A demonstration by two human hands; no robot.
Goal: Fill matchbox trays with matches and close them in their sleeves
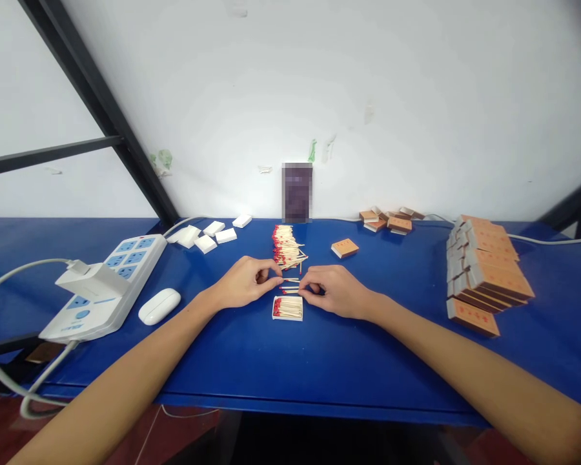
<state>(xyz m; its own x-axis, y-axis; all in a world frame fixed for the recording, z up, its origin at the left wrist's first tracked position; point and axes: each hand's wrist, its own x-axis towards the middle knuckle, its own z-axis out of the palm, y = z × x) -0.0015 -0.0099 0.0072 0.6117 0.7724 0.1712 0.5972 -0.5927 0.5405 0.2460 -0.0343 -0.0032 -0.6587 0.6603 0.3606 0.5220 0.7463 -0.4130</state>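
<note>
My left hand (246, 282) and my right hand (333, 290) rest on the blue table (271, 361), fingertips meeting over a few red-tipped matches (290, 285) pinched between them. Just in front of the hands lies an open white tray (287, 308) filled with matches. Behind the hands is a loose pile of matches (286, 247).
Several empty white trays (208, 237) lie at the back left. A white power strip (107, 284) with a plug and cable, and a white earbud case (159, 306), sit on the left. Orange matchbox sleeves are stacked at the right (484, 271), with more at the back (390, 221) and one alone (344, 248).
</note>
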